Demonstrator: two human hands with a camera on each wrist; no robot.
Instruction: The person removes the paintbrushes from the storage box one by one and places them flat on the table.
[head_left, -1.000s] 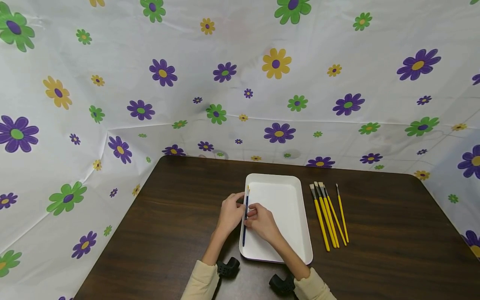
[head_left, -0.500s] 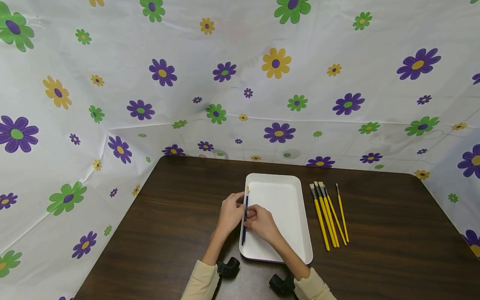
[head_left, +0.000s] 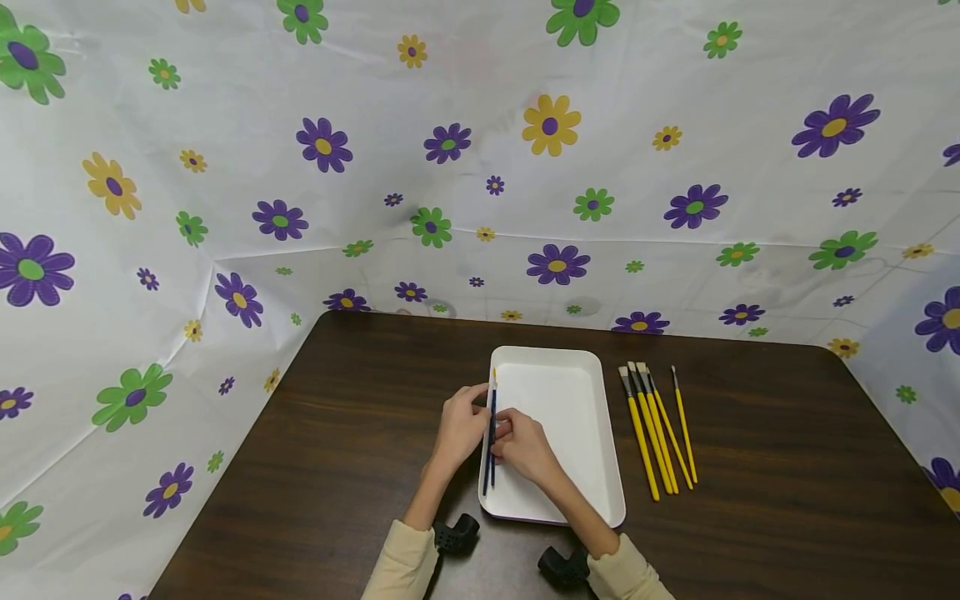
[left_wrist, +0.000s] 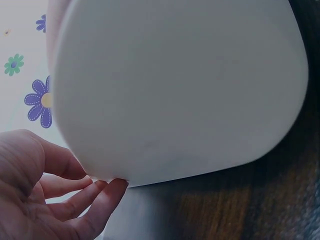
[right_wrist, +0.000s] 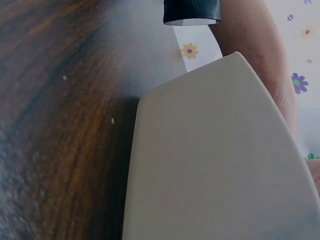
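In the head view, a white rectangular tray (head_left: 573,408) lies on the table. Along its inner left side run thin dark blue paintbrushes (head_left: 493,475); two handle ends show, slightly spread apart. My right hand (head_left: 527,446) reaches over the tray and pinches one brush near the middle of its handle, its fingertips partly hidden. At the left rim is my left hand (head_left: 461,425); in the left wrist view its thumb and fingers (left_wrist: 112,192) grip the tray's edge. The tray's outer wall (right_wrist: 210,160) hides most of the right hand in the right wrist view.
Several yellow-handled paintbrushes (head_left: 651,433) lie to the right of the tray, bristles away from me. One thinner yellow paintbrush (head_left: 684,425) lies just beyond them. A flowered cloth (head_left: 480,167) hangs behind the dark wooden table (head_left: 360,433).
The brush in my right hand has shifted slightly, so two dark blue handle ends now show apart where they lined up before. Both hands stay nearly in place.
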